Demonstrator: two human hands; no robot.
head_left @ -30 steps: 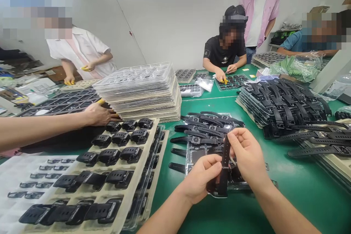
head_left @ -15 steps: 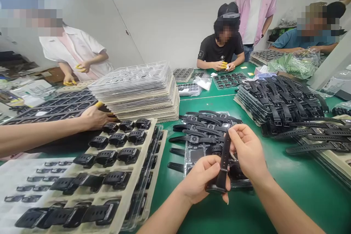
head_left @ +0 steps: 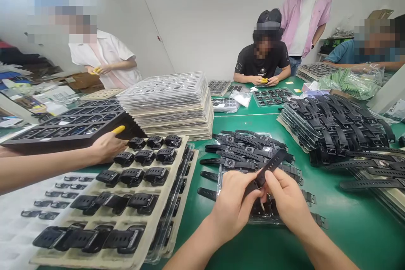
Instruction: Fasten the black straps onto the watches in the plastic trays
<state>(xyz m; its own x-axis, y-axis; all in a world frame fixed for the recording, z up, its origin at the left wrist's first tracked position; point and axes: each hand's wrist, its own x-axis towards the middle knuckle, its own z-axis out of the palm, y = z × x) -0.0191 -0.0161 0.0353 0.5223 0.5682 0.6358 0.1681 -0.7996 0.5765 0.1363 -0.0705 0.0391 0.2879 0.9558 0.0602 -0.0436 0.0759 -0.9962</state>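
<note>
Between my hands is a black smartwatch (head_left: pixel 272 163), its strap slanting up to the right and its case mostly hidden by my fingers. My left hand (head_left: pixel 236 200) is closed around the case end and the buckle part of the strap. With thumb and fingers, my right hand (head_left: pixel 283 192) pinches the strap just beside it. Under and behind my hands, a clear plastic tray (head_left: pixel 223 179) carries rows of black watches with straps laid out flat. To the left, a cream tray (head_left: pixel 129 219) holds rows of watches with their straps closed into loops.
A tall stack of trays (head_left: pixel 177 114) stands behind the cream tray. At left, a co-worker's hand (head_left: pixel 109 145) with a yellow finger cover grips a dark foam tray (head_left: pixel 79 133). Piled watches (head_left: pixel 341 122) lie on trays at right. Several people sit or stand across the green table (head_left: pixel 357 219).
My hands have come together and the watch strap now tilts more to the right. The co-worker's dark tray at left has been raised. The whole view has shifted slightly left.
</note>
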